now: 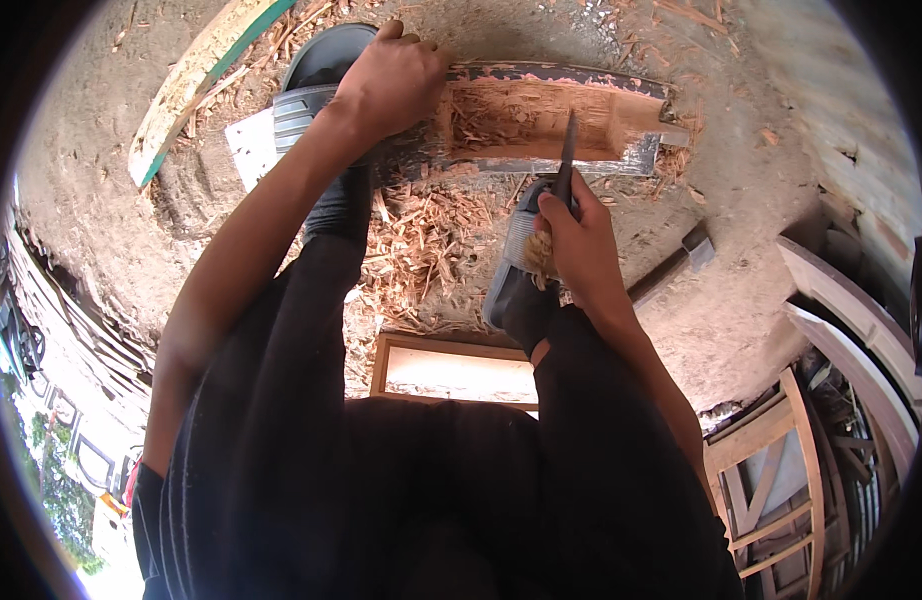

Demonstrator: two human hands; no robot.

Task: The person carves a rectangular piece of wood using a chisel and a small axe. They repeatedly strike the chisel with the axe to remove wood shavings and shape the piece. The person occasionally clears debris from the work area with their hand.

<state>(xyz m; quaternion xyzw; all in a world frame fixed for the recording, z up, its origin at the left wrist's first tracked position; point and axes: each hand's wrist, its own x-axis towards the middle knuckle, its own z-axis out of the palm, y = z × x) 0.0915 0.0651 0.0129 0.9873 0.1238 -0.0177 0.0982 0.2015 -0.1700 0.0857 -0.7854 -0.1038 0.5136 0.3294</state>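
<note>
From my end, the right hand [586, 235] is wrapped round a chisel [567, 152], blade over the hollow in the wooden block [526, 125], which lies far out, just right of middle. The left hand [396, 80] is curled up by the block's left end; can't tell if it's gripping. I'd guess the block's stiff, kinda hefty and splintery, so hold its solid end. Chisel's rigid: handle only.
</note>
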